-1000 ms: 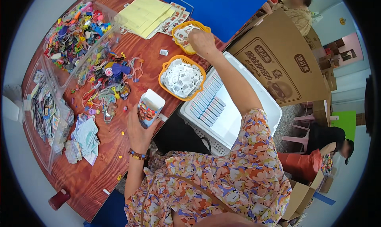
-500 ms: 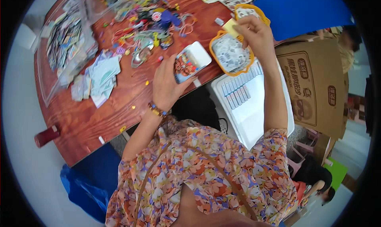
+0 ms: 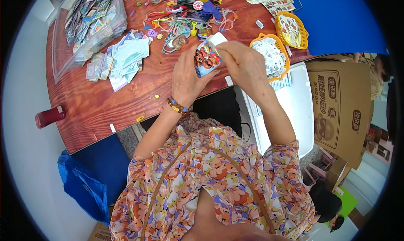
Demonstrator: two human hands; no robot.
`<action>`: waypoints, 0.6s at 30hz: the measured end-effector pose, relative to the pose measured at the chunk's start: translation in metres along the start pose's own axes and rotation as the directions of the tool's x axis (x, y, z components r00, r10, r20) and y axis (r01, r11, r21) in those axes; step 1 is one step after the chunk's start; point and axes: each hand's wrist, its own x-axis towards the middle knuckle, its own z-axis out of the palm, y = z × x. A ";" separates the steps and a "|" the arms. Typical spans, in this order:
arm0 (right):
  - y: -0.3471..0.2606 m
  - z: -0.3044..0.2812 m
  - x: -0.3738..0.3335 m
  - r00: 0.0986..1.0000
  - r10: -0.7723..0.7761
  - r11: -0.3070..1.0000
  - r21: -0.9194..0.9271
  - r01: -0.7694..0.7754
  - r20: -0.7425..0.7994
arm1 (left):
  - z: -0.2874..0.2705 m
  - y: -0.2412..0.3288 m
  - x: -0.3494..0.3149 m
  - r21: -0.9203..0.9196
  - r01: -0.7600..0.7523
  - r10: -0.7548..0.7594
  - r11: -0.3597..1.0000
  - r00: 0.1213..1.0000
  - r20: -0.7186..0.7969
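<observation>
My left hand [image 3: 186, 75] wraps around a small white box with a colourful printed side [image 3: 207, 58], holding it over the near edge of the red-brown wooden table [image 3: 105, 110]. My right hand [image 3: 243, 62] grips the same box at its open white top flap. Just right of the hands sits an orange basket [image 3: 286, 55] full of small white packets. A second orange basket [image 3: 291, 30] with printed cards lies further back.
A heap of colourful trinkets and cords [image 3: 185, 17] lies behind the hands. Clear bags of stickers [image 3: 90, 22] and light blue packets [image 3: 126, 57] lie left. A white crate [image 3: 290, 106], a cardboard box [image 3: 343, 102], a red cylinder [image 3: 48, 116] and a blue bag [image 3: 84, 186] surround me.
My right hand came back from the far orange basket and joined the left on the small box. The view tilted down and toward my body.
</observation>
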 end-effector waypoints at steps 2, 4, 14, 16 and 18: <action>-0.002 0.000 -0.001 1.000 0.006 1.000 0.002 -0.006 -0.008 | -0.004 0.002 0.002 -0.011 0.002 -0.003 1.000 1.000 -0.016; 0.001 0.003 -0.002 0.997 -0.064 0.987 0.151 0.056 0.050 | -0.004 0.001 0.004 -0.019 -0.004 0.003 1.000 1.000 -0.028; 0.003 0.015 -0.011 0.936 -0.095 0.987 0.086 0.132 -0.340 | -0.012 -0.008 0.005 -0.039 0.037 -0.040 0.999 0.996 -0.080; 0.006 0.032 -0.023 0.943 -0.140 0.989 0.007 0.149 -0.303 | -0.010 -0.007 0.005 -0.049 0.035 -0.039 0.998 0.995 -0.091; -0.006 0.052 -0.029 0.956 0.079 0.965 0.262 -0.002 -0.284 | -0.008 -0.006 0.002 -0.059 0.030 -0.036 0.998 0.995 -0.094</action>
